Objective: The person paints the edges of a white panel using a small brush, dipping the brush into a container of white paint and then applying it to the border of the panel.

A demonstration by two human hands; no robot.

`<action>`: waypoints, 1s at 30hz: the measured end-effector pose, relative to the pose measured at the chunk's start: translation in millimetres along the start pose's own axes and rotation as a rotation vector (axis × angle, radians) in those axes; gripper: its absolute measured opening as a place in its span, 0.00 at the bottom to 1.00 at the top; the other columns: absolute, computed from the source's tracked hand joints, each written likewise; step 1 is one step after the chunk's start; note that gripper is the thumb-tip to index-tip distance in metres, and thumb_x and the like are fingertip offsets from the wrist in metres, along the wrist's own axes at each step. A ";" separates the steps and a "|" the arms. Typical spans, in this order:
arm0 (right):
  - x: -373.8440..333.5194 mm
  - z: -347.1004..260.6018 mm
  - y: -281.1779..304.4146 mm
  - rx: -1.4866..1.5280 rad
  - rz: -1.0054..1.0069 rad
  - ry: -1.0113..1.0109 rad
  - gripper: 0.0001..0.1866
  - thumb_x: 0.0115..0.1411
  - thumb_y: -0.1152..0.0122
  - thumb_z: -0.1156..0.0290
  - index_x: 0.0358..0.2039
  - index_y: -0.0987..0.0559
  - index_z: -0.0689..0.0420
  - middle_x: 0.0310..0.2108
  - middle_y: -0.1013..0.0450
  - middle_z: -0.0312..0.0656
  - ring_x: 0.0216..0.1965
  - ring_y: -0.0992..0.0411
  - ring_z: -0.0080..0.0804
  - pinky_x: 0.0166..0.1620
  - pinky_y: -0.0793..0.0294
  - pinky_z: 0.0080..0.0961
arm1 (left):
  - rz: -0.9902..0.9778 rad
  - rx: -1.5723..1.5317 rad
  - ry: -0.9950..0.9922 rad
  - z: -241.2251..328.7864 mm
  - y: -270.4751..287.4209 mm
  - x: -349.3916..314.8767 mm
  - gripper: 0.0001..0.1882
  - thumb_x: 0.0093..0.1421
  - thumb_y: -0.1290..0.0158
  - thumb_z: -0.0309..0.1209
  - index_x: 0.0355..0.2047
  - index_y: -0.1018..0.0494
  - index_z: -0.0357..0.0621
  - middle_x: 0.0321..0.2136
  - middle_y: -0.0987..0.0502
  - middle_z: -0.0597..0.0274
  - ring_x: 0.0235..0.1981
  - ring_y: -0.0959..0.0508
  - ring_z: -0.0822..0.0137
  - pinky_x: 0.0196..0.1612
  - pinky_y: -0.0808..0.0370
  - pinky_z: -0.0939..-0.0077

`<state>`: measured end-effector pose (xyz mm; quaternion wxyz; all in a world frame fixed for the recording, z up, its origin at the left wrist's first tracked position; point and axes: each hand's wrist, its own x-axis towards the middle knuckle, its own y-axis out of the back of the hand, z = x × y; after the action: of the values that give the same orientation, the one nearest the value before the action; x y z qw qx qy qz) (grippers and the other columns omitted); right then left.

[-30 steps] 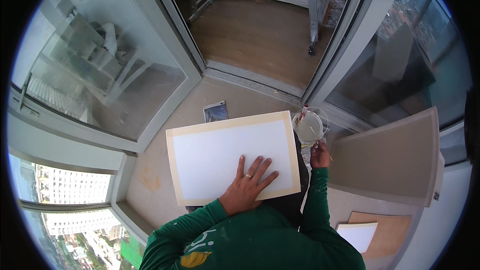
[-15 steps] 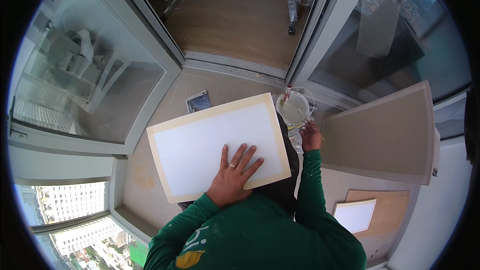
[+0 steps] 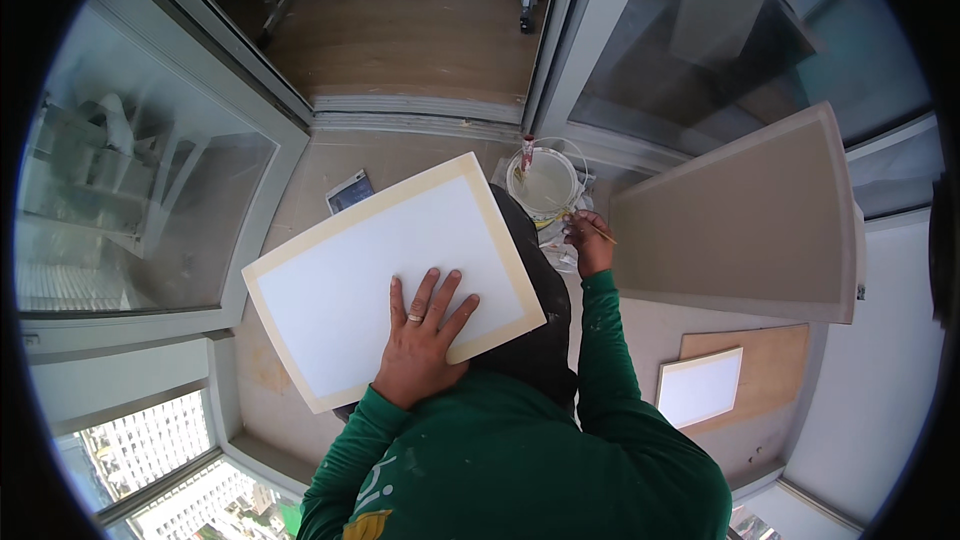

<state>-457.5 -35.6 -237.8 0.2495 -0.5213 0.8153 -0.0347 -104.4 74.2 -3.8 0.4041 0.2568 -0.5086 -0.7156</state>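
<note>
1. A large white panel [image 3: 340, 280] with a cream border is laid at a tilt across the dark-trousered lap [image 3: 550, 280], left of centre in the frame.
2. The left hand [image 3: 425, 340] is spread flat on the panel's lower middle, fingers parted; the surface is pressed, not gripped.
3. In the right hand [image 3: 592, 240], right of centre, a thin stick [image 3: 606, 236] is pinched; it may be a slim brush, but its ends are too small to be made out surely.
4. Just above that hand, a white bucket [image 3: 512, 190] is stood near the knee, with a red-handled tool [image 3: 527, 148] propped inside.
5. The panel is judged to be light, fairly stiff and smooth; it might be slid easily off the lap, and its white face could be smudged.
6. It would best be held by opposite edges, along the cream border, with the corners guarded from knocks.
7. At lower right, a smaller framed sheet [image 3: 698, 388] is rested on a brown board [image 3: 775, 365].
</note>
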 end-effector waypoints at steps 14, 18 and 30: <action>-52.5 -100.5 -55.3 0.575 -0.508 0.069 0.09 0.71 0.42 0.72 0.49 0.23 0.56 0.41 0.19 0.46 0.38 0.23 0.34 0.40 0.26 0.34 | 0.014 -0.015 -0.013 -0.7 -2.3 0.0 0.47 0.46 0.24 0.43 0.68 0.26 0.56 0.76 0.38 0.52 0.80 0.45 0.44 0.79 0.60 0.21; -62.5 -114.3 -67.8 0.597 -0.586 0.097 0.09 0.71 0.44 0.70 0.50 0.24 0.56 0.40 0.19 0.46 0.38 0.23 0.35 0.40 0.27 0.35 | 0.002 -0.041 -0.014 -0.9 -0.7 -0.1 0.49 0.44 0.22 0.46 0.68 0.26 0.56 0.76 0.38 0.53 0.80 0.45 0.45 0.79 0.60 0.22; 11.2 -52.3 -29.5 0.324 -0.138 0.055 0.08 0.69 0.36 0.71 0.47 0.20 0.55 0.42 0.17 0.43 0.38 0.21 0.34 0.41 0.20 0.34 | 0.017 -0.026 -0.012 0.1 -1.8 1.3 0.49 0.41 0.21 0.45 0.66 0.25 0.54 0.75 0.37 0.53 0.79 0.43 0.44 0.78 0.59 0.21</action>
<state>-459.8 -69.4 -186.9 0.3047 -0.5277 0.7680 -0.1969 -105.7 73.4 -5.4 0.4106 0.2430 -0.5040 -0.7199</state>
